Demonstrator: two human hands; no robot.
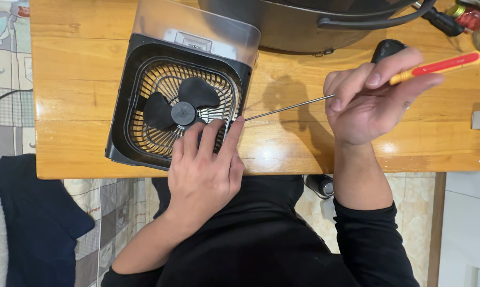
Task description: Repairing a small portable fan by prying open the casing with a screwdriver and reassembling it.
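Note:
A small black desk fan point(144, 79) lies on its back on the wooden table point(80, 48), its grille and three black blades facing up and a clear plastic tank at its far end. My left hand point(202, 170) rests flat on the fan's near right corner, fingers spread over the grille. My right hand point(372, 101) grips a long screwdriver point(287, 108) with a red and yellow handle. Its thin metal shaft runs left, and the tip meets the fan's right edge beside my left fingertips.
A large dark metal pot point(298, 24) with a handle stands at the back of the table. Red-handled tools point(463, 18) lie at the far right corner. A dark blue cloth point(32, 223) lies on the patterned floor mat at the left.

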